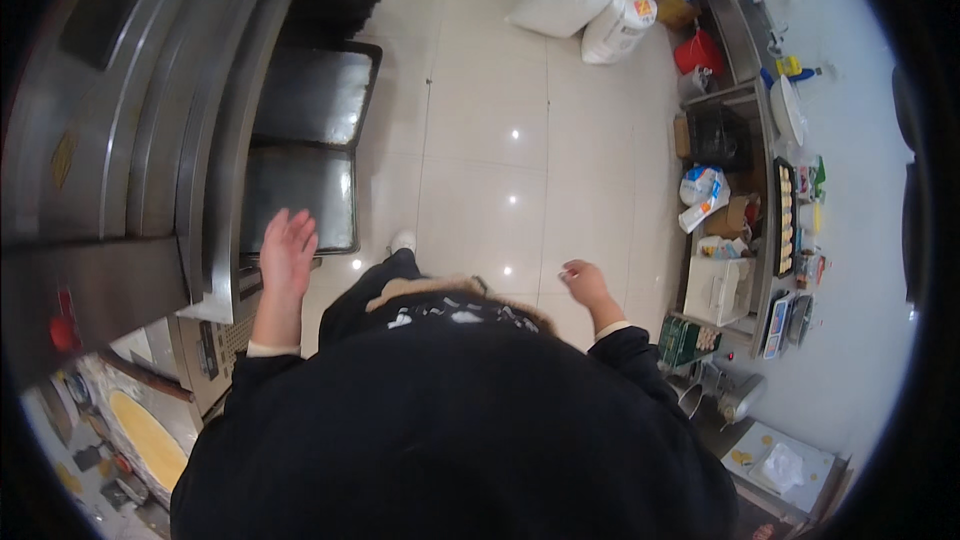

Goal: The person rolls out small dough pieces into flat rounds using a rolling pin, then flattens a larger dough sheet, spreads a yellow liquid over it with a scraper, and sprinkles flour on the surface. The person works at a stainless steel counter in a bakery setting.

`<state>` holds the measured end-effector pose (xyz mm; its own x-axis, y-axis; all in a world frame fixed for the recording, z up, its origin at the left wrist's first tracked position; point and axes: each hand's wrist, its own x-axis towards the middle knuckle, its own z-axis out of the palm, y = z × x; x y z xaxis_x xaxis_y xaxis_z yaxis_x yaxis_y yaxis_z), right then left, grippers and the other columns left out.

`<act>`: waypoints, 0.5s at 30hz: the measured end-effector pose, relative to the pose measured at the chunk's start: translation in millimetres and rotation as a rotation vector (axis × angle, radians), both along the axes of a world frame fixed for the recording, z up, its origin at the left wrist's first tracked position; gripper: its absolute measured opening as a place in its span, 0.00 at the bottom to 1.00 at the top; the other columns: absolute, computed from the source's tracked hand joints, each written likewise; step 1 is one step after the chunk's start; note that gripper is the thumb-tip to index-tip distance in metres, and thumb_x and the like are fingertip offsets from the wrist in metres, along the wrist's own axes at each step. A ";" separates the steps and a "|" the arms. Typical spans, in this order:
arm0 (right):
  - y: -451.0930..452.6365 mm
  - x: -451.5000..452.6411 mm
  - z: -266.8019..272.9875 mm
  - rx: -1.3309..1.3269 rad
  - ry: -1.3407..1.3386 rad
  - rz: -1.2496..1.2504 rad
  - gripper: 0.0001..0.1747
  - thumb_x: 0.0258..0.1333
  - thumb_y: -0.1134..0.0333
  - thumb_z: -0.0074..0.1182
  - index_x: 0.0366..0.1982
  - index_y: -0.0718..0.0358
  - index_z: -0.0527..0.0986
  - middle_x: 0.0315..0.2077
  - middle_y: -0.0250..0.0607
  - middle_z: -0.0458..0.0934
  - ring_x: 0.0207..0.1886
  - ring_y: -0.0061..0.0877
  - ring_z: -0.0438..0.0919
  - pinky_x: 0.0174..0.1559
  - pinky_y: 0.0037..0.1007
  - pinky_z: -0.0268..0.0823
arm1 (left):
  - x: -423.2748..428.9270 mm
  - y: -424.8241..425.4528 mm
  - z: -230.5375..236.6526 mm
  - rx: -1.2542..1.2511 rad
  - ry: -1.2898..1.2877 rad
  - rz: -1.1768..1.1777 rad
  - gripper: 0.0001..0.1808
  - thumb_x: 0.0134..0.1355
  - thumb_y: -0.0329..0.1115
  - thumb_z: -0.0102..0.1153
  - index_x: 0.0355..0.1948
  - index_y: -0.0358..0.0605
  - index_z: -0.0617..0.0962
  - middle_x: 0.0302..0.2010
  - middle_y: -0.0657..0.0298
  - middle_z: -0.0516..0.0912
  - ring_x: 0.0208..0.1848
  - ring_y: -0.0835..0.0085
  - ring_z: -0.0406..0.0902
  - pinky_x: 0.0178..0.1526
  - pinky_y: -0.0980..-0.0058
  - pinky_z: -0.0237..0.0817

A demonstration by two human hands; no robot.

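Note:
My left hand (289,249) is raised with its fingers apart and nothing in it. In the picture it overlaps the near corner of a dark metal baking tray (300,191); whether it touches the tray cannot be told. A second baking tray (315,94) lies just beyond the first. My right hand (586,283) hangs over the tiled floor (480,187), fingers curled. A small pale spot shows at its fingertips, too small to identify. One white shoe (403,241) shows ahead of my body.
Steel oven-like equipment (165,112) lines the left. White sacks (619,26) stand on the floor ahead. Along the right, a metal workbench (765,240) bears a tray of dough pieces (785,217) and a scale (778,324). Rolled dough (150,439) lies behind left.

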<state>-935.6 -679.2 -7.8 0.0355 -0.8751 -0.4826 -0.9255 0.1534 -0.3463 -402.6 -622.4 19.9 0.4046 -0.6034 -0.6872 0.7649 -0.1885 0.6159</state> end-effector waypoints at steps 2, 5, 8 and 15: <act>-10.8 -31.2 -4.9 -0.004 0.024 -0.146 0.15 0.48 0.63 0.60 0.37 0.65 0.79 0.32 0.48 0.82 0.35 0.36 0.81 0.40 0.32 0.72 | -4.1 -60.1 17.1 -0.050 -0.020 -0.058 0.21 0.65 0.43 0.52 0.56 0.47 0.69 0.48 0.59 0.77 0.48 0.68 0.74 0.51 0.68 0.64; -5.4 -76.6 -21.9 0.107 0.050 -0.342 0.14 0.48 0.63 0.60 0.36 0.64 0.80 0.31 0.47 0.82 0.34 0.33 0.81 0.37 0.32 0.72 | -14.4 -145.8 38.7 -0.096 -0.022 -0.128 0.22 0.65 0.42 0.51 0.57 0.45 0.67 0.49 0.57 0.76 0.49 0.67 0.73 0.52 0.68 0.64; -1.1 -115.3 -35.3 0.241 0.235 -0.004 0.11 0.49 0.63 0.57 0.32 0.62 0.80 0.32 0.44 0.82 0.36 0.34 0.80 0.38 0.35 0.71 | -28.8 -227.9 46.3 -0.146 -0.028 -0.152 0.22 0.66 0.41 0.49 0.58 0.44 0.66 0.51 0.57 0.75 0.49 0.67 0.73 0.52 0.69 0.64; -93.0 -167.3 -49.6 0.604 0.204 -0.147 0.13 0.54 0.61 0.48 0.27 0.62 0.78 0.26 0.41 0.82 0.26 0.31 0.81 0.34 0.36 0.72 | -80.7 -411.3 45.5 -0.085 -0.004 -0.165 0.20 0.67 0.40 0.46 0.58 0.44 0.68 0.52 0.57 0.75 0.50 0.68 0.73 0.52 0.70 0.66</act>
